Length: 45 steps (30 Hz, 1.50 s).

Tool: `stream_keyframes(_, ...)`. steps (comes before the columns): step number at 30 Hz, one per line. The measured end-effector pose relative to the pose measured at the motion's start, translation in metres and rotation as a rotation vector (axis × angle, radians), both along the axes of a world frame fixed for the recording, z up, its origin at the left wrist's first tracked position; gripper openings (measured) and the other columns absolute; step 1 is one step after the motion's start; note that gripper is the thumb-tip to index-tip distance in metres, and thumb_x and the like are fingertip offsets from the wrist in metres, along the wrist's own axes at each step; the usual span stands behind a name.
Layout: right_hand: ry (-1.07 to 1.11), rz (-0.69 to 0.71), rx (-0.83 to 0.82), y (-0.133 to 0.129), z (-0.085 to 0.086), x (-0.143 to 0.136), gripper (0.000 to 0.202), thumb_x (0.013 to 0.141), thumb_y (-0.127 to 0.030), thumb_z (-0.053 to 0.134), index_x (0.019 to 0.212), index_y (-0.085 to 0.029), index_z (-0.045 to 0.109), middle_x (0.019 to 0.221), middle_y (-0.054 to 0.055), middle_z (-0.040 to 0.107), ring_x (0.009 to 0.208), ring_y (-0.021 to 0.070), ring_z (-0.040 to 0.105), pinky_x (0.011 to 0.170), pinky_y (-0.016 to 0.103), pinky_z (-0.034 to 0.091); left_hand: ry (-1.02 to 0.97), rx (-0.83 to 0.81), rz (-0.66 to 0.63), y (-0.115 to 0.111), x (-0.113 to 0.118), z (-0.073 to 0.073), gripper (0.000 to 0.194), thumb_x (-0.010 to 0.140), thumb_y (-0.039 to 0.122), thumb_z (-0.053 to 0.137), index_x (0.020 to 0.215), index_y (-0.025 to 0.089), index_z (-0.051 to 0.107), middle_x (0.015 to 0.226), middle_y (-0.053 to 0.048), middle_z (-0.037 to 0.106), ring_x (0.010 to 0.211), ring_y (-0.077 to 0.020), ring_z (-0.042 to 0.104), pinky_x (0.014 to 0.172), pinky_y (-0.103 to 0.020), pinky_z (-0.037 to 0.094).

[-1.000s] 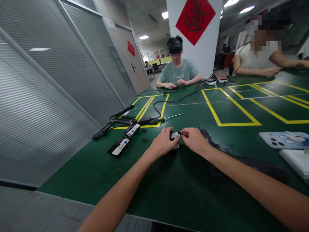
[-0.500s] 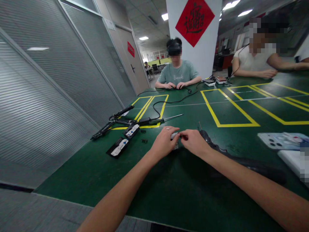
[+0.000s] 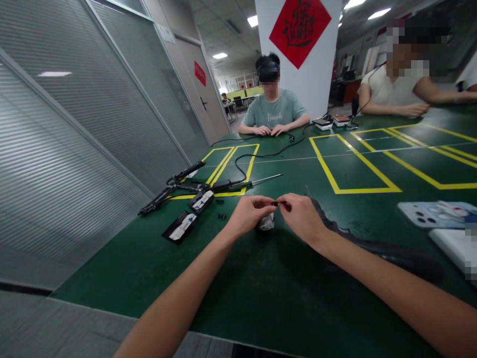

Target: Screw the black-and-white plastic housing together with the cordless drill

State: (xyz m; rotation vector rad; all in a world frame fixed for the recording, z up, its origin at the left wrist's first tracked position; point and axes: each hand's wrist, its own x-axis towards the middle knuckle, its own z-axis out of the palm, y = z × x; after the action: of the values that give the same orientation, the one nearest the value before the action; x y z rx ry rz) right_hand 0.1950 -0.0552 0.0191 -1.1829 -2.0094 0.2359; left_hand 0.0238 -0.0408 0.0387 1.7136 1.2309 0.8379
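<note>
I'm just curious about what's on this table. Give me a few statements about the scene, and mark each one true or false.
1. The left hand and right hand meet at a small dark part. True.
2. The phone lies left of both hands. False: the phone is to their right.
3. Two flat black pieces lie left of the hands. True.
4. The tabletop is plain red. False: the tabletop is green, with yellow lines.
</note>
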Motion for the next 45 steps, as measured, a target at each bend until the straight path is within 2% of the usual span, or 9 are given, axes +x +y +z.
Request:
stream_keyframes(8,0.037,0.0,0.031,0.002,0.0,0.002,0.008,0.092,-0.018,0.058,0.09,-0.014,0.064,0.09,0.002,0.065,0.08,0.0169,0.064,0.073,0.036,0.054,-0.075,0.043,0.053,0.002,0.005,-0.008,0.021,0.072,0.025,0.068,0.087,0.011,0.07,0.081,-0.007,0.07,0.067,-0.0131,0.062,0.062,-0.024,0.047)
stream_keyframes(19,0.041,0.036,0.076,-0.003,0.001,0.001,0.009,0.092,-0.011,0.056,0.091,-0.014,0.064,0.093,0.002,0.064,0.083,0.017,0.062,0.076,0.036,0.053,-0.085,0.062,0.098,-0.006,0.008,-0.003,0.021,0.073,0.031,0.068,0.082,0.011,0.068,0.074,-0.006,0.069,0.059,-0.0104,0.059,0.05,-0.019,0.042)
stream_keyframes(23,-0.004,0.056,0.042,-0.002,0.0,0.002,0.008,0.091,-0.012,0.057,0.092,-0.014,0.064,0.092,0.002,0.064,0.082,0.0171,0.063,0.075,0.036,0.053,-0.027,0.074,0.04,-0.005,0.006,-0.003,0.02,0.075,0.03,0.066,0.081,0.012,0.069,0.076,-0.007,0.07,0.063,-0.0129,0.062,0.055,-0.022,0.046)
stream_keyframes(28,-0.062,0.019,-0.015,-0.001,0.001,0.002,0.008,0.092,-0.017,0.057,0.095,-0.015,0.064,0.091,0.002,0.064,0.081,0.0178,0.062,0.075,0.037,0.053,0.022,0.162,-0.019,-0.008,0.009,-0.003,0.024,0.084,0.032,0.055,0.094,0.014,0.067,0.09,-0.009,0.072,0.079,-0.0168,0.066,0.068,-0.025,0.049)
stream_keyframes(31,-0.086,-0.021,-0.06,0.002,0.0,0.004,0.011,0.093,-0.02,0.056,0.098,-0.015,0.064,0.095,0.003,0.065,0.084,0.0186,0.063,0.078,0.039,0.053,0.096,0.229,0.08,-0.009,0.007,0.0,0.029,0.088,0.035,0.049,0.106,0.016,0.061,0.091,-0.008,0.072,0.077,-0.0166,0.065,0.07,-0.026,0.049)
stream_keyframes(34,-0.123,-0.048,-0.124,0.007,-0.002,0.006,0.013,0.093,-0.024,0.056,0.101,-0.016,0.064,0.099,0.005,0.066,0.088,0.0196,0.063,0.081,0.041,0.052,0.342,0.339,0.249,-0.006,-0.001,0.001,0.037,0.086,0.044,0.049,0.109,0.017,0.059,0.1,-0.01,0.07,0.087,-0.0202,0.064,0.078,-0.03,0.047)
stream_keyframes(36,-0.161,-0.057,-0.175,0.01,-0.006,0.007,0.014,0.093,-0.026,0.057,0.101,-0.016,0.064,0.101,0.006,0.066,0.09,0.0201,0.063,0.082,0.041,0.052,0.517,0.291,0.286,-0.001,-0.008,-0.002,0.046,0.082,0.054,0.051,0.104,0.016,0.062,0.105,-0.013,0.068,0.092,-0.0244,0.063,0.08,-0.031,0.045)
stream_keyframes(39,-0.228,-0.074,-0.248,0.011,-0.012,0.006,0.015,0.092,-0.027,0.058,0.099,-0.016,0.064,0.101,0.006,0.066,0.091,0.0207,0.063,0.081,0.041,0.053,0.628,0.084,0.214,0.01,-0.016,-0.012,0.054,0.076,0.063,0.052,0.097,0.015,0.065,0.099,-0.014,0.07,0.089,-0.0262,0.065,0.072,-0.028,0.044)
stream_keyframes(45,-0.318,-0.081,-0.335,0.009,-0.025,0.003,0.016,0.091,-0.027,0.061,0.1,-0.015,0.063,0.103,0.006,0.064,0.09,0.0209,0.063,0.079,0.04,0.053,0.592,-0.026,0.198,0.021,-0.014,-0.025,0.041,0.079,0.051,0.05,0.074,0.014,0.067,0.077,-0.011,0.07,0.065,-0.0203,0.061,0.053,-0.025,0.037)
